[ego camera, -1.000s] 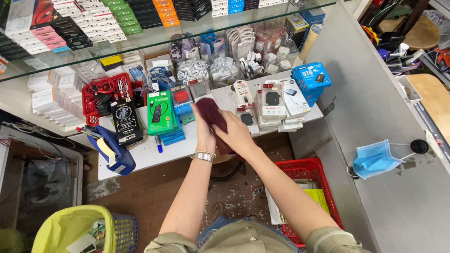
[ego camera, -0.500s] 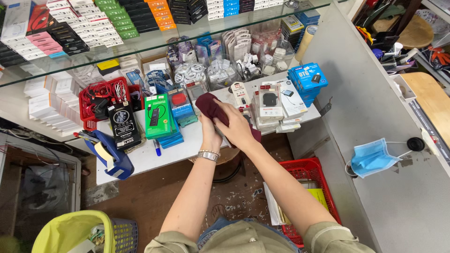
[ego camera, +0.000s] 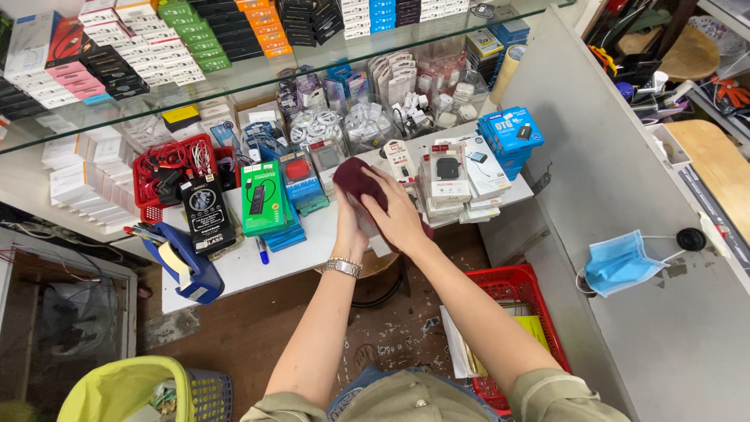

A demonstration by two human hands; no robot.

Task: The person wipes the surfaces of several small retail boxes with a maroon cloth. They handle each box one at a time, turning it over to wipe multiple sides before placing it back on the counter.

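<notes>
Maroon cloth (ego camera: 358, 178), a soft dark-red bundle, sat between both hands just above the white desk (ego camera: 258, 266), and everything else can be placed from it. The left hand (ego camera: 350, 227), a metal watch (ego camera: 343, 267) on its wrist, came up from below the cloth with its grip closed around the lower part. The right hand (ego camera: 398, 215) lay against the cloth's right side, fingers spread and curled over it, so the bundle was cupped from two sides, probably to keep the loose fabric gathered; what, if anything, was wrapped inside could not be told.

Left of the cloth stood a green boxed package (ego camera: 262, 197) on a stack of blue ones, then a black boxed package (ego camera: 207, 212), and behind those a red wire basket (ego camera: 173, 170) of cables. Further left and nearer the desk's front edge rested a blue tape dispenser (ego camera: 181, 258). Right of the cloth lay white blister packs (ego camera: 449, 176), and beyond them a pile of blue boxes (ego camera: 512, 137). Behind the cloth, clear bags of white cables (ego camera: 348, 125) were lined up under a glass shelf (ego camera: 258, 70) stacked with small boxes. Below and to the right of the cloth, on the floor, stood a red plastic basket (ego camera: 523, 297); a blue face mask (ego camera: 621, 262) hung on the grey panel well to the right.
</notes>
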